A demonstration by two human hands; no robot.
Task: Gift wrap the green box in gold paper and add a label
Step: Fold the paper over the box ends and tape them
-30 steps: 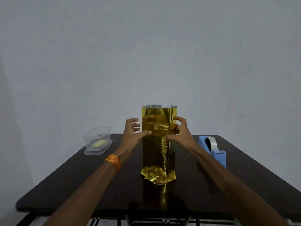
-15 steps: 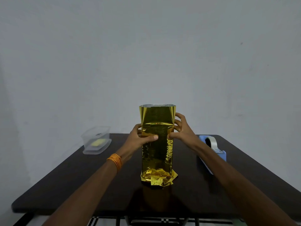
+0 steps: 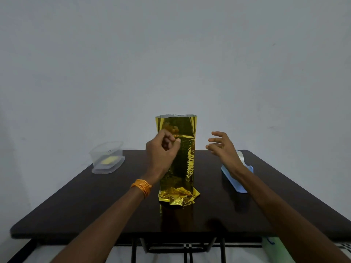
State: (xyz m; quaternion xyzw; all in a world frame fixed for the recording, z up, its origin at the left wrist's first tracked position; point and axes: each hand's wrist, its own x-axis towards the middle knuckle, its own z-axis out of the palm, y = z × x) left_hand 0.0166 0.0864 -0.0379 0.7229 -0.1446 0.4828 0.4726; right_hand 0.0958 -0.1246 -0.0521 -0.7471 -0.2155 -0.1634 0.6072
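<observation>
The box stands upright at the table's middle, fully covered by gold paper [image 3: 187, 160]; none of its green shows. The paper's top end is an open tube above a horizontal crease, and its bottom end is crumpled on the table. My left hand [image 3: 161, 150], with an orange thread band on the wrist, is in front of the upper part of the wrap. Its fingers are curled, and thumb and forefinger pinch the paper at the crease. My right hand [image 3: 223, 149] hovers open to the right of the box, fingers spread, touching nothing.
A blue tape dispenser [image 3: 237, 177] lies on the dark table [image 3: 95, 205] at the right, partly behind my right forearm. A clear lidded plastic container [image 3: 107, 157] with something yellow inside sits at the back left corner. A plain wall is behind.
My right hand has let go of the wrapped box and moved off to the right. My left hand has shifted across the front, curling its fingers at the crease.
</observation>
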